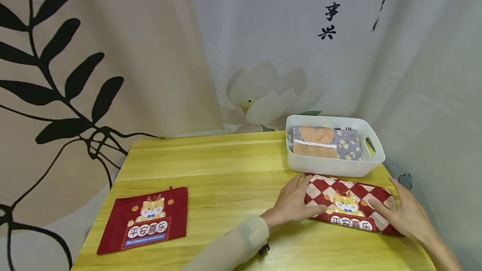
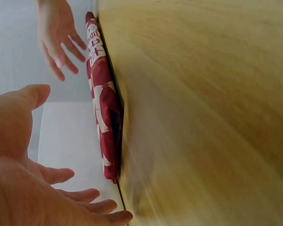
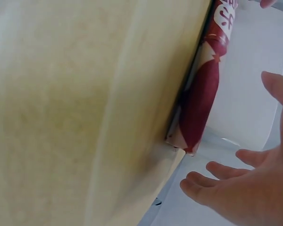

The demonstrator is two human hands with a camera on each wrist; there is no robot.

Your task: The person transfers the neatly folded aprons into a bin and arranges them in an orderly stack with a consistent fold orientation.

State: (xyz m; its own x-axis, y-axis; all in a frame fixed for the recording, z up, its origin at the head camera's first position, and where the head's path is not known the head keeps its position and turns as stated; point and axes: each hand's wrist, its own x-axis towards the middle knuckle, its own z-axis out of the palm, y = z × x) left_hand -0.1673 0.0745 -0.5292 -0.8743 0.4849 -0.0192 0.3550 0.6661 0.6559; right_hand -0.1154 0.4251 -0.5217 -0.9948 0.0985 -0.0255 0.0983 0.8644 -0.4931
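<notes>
Here's the checked pouch point(image 1: 352, 204), lying flat on the right part of the table point(image 1: 226, 170), its printed cat facing up, and both hands are right at it! The left hand point(image 1: 295, 200) is at its left end, the right hand point(image 1: 408, 216) at its right, the pouch between them. The grip on each side is apart, fingers spread and clamped on nothing; whether a fingertip brushes the fabric, I can't tell. Just beyond, at the far right, sits the white bin point(image 1: 327, 164), a floral cloth bundle point(image 1: 348, 143) inside with a tan dotted patch and white trim. And over on the left, well apart, the red pouch point(image 1: 148, 221) lies flat, wearing a cat of its own above white lettering and a blue strip.
</notes>
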